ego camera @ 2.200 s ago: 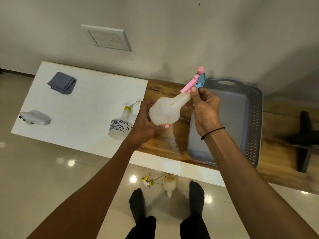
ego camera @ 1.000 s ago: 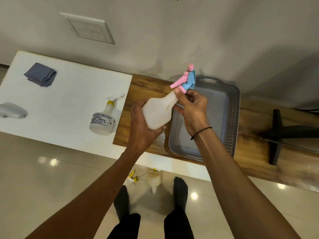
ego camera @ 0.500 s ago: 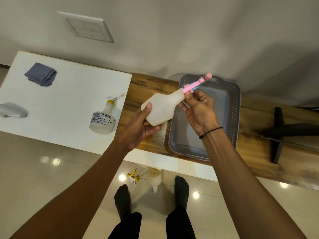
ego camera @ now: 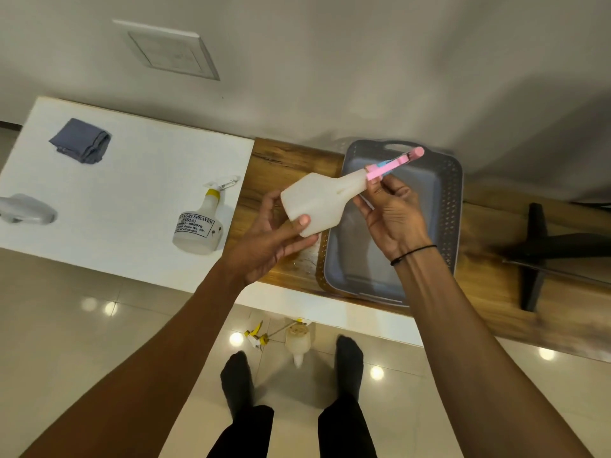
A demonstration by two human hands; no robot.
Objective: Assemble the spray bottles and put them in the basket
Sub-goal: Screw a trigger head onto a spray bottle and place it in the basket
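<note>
A white spray bottle (ego camera: 319, 201) with a pink and blue spray head (ego camera: 393, 165) lies tilted in the air over the left edge of the grey basket (ego camera: 453, 206). My left hand (ego camera: 267, 239) holds the bottle's base from below, thumb on its side. My right hand (ego camera: 390, 214) pinches the neck just under the spray head. A second bottle (ego camera: 198, 226) with a yellow collar and printed label stands on the white table (ego camera: 125, 180). The basket holds nothing that I can see.
A folded grey cloth (ego camera: 82, 143) and a grey object (ego camera: 26, 211) lie on the white table. A black stand (ego camera: 535, 256) rests on the wooden bench (ego camera: 281, 166). On the floor, between my feet, lie a bottle (ego camera: 297, 342) and a yellow spray head (ego camera: 254, 337).
The bottle has tipped from steeply raised to nearly level, with its head swung right over the basket. My left hand loosened from a full grip to a hold under the base.
</note>
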